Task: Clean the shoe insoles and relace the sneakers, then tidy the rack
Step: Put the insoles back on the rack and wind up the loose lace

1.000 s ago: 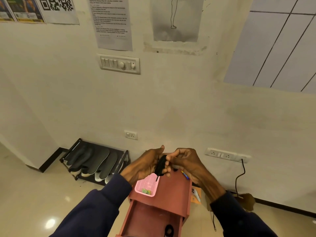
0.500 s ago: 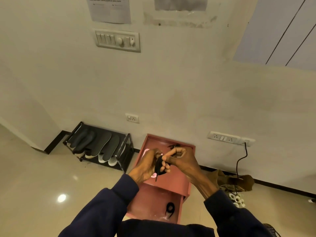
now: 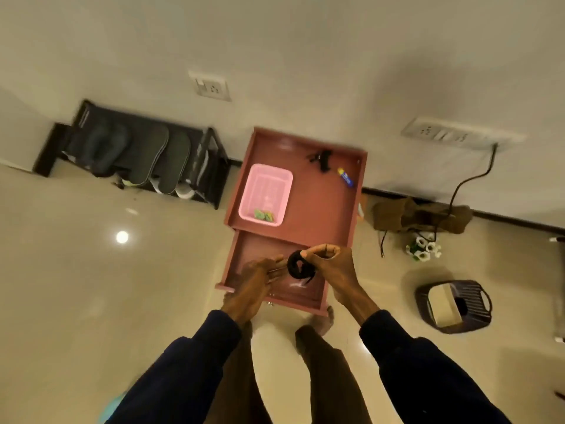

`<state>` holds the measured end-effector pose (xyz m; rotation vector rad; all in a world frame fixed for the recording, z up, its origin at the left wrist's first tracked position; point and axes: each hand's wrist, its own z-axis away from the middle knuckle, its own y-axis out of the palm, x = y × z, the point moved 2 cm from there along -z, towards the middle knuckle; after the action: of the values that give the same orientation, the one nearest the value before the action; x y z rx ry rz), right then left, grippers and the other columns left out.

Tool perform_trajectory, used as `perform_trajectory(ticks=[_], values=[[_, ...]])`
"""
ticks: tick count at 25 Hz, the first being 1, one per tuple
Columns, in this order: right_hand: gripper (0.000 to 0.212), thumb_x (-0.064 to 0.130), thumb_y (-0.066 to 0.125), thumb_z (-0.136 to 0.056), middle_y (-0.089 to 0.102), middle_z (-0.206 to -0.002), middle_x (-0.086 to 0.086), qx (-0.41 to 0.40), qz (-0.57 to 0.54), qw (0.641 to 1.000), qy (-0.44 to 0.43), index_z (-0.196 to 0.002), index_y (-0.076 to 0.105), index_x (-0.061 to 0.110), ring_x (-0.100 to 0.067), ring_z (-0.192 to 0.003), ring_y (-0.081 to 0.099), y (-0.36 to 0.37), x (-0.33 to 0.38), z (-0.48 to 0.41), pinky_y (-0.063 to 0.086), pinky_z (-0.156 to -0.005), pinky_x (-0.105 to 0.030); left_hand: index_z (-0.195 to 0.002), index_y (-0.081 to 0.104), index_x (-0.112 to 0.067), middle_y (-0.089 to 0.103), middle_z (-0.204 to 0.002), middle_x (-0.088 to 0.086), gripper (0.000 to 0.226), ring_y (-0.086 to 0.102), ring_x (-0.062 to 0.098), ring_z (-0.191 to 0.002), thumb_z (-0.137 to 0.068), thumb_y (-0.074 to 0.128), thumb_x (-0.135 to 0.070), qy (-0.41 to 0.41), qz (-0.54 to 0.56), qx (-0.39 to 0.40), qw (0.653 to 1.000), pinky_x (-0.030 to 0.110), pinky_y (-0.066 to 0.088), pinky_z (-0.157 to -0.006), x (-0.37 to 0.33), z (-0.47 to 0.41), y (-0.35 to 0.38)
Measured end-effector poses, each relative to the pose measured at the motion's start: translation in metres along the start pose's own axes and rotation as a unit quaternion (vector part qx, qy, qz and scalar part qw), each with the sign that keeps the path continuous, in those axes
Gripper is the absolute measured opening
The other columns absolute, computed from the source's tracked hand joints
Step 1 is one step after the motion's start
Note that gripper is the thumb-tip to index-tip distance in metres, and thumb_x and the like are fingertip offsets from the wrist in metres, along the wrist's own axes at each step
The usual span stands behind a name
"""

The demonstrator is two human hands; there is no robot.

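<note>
Nearest, both hands meet over the open drawer (image 3: 248, 252) of the red cabinet (image 3: 319, 214). The right hand (image 3: 331, 264) pinches a coiled black lace (image 3: 301, 268) with curled fingers. The left hand (image 3: 255, 281) reaches its fingers nearly straight to the coil's edge, too blurred to tell whether they grip. On the cabinet's top surface sit a pink tray (image 3: 254, 176), a black bundle (image 3: 321, 159) and a blue-yellow tube (image 3: 345, 178). Left of the cabinet on the glossy floor (image 3: 91, 286), a black rack (image 3: 212, 166) holds dark insoles (image 3: 148, 157). To the cabinet's right are a dark basket (image 3: 425, 293) and a brown bag (image 3: 422, 215).
</note>
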<state>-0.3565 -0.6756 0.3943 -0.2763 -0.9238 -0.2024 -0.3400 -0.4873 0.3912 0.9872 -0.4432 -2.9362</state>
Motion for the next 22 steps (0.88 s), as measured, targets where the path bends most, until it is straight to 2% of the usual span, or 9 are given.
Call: perform_trajectory(ticks=[4,8,11,13,15,19,22], values=[[0.013,0.01,0.082,-0.079,0.076,-0.082,-0.012,-0.038,-0.002,0.997,0.07,-0.086,0.075,0.002,-0.027,-0.076,0.073,0.036,-0.129,-0.085,0.061,-0.07,-0.038,-0.125,0.068,0.0,0.074,-0.12,0.015,0.03,0.07,0.031,-0.115,-0.101,0.057,-0.013,-0.046,-0.014,-0.004,0.999,0.039,0.056,-0.099,0.083,-0.119,-0.046],[0.012,0.013,0.082,-0.08,0.076,-0.082,-0.009,-0.089,-0.017,0.99,0.107,-0.086,0.075,0.004,-0.02,-0.075,0.073,0.065,-0.246,-0.153,0.059,-0.07,-0.034,-0.118,0.069,0.007,0.074,-0.116,0.02,0.023,0.069,0.038,-0.114,-0.097,0.059,0.002,-0.08,-0.033,-0.069,0.994,0.034,0.061,-0.09,0.158,-0.222,-0.076],[0.015,0.011,0.082,-0.079,0.076,-0.084,-0.011,-0.125,-0.032,0.986,0.108,-0.087,0.075,0.0,-0.016,-0.073,0.072,0.086,-0.315,-0.203,0.058,-0.071,-0.031,-0.118,0.07,0.002,0.075,-0.112,0.014,0.025,0.07,0.032,-0.112,-0.1,0.053,0.006,-0.081,-0.073,-0.07,0.992,0.031,0.06,-0.089,0.201,-0.29,-0.095],[0.012,0.008,0.083,-0.078,0.075,-0.082,-0.008,-0.175,-0.04,0.979,0.1,-0.084,0.076,0.001,-0.004,-0.067,0.068,0.096,-0.342,-0.231,0.056,-0.069,-0.022,-0.114,0.071,-0.001,0.077,-0.101,0.007,0.03,0.072,0.024,-0.102,-0.098,0.049,0.011,-0.072,-0.087,-0.067,0.991,0.029,0.059,-0.092,0.219,-0.323,-0.1],[0.009,0.011,0.085,-0.075,0.075,-0.078,0.0,-0.22,-0.016,0.97,0.101,-0.081,0.077,0.009,-0.002,-0.068,0.068,0.101,-0.356,-0.248,0.054,-0.067,-0.016,-0.114,0.07,-0.002,0.076,-0.099,0.007,0.034,0.072,0.02,-0.096,-0.097,0.045,0.015,-0.072,-0.072,-0.084,0.991,0.028,0.059,-0.092,0.226,-0.341,-0.104],[0.007,0.004,0.08,-0.079,0.073,-0.078,0.004,-0.23,0.066,0.967,0.085,-0.083,0.078,0.008,-0.007,-0.075,0.071,0.1,-0.368,-0.262,0.057,-0.073,-0.016,-0.126,0.064,0.005,0.07,-0.123,0.022,0.038,0.068,0.027,-0.108,-0.097,0.043,0.018,-0.09,-0.072,-0.087,0.99,0.034,0.055,-0.101,0.239,-0.354,-0.107],[0.009,0.004,0.077,-0.083,0.076,-0.087,0.0,-0.222,0.125,0.965,0.058,-0.09,0.079,0.008,-0.008,-0.082,0.072,0.092,-0.356,-0.254,0.056,-0.079,-0.015,-0.127,0.064,0.006,0.07,-0.124,0.022,0.035,0.067,0.031,-0.114,-0.098,0.047,0.015,-0.103,-0.07,-0.094,0.988,0.035,0.054,-0.103,0.231,-0.342,-0.102]])
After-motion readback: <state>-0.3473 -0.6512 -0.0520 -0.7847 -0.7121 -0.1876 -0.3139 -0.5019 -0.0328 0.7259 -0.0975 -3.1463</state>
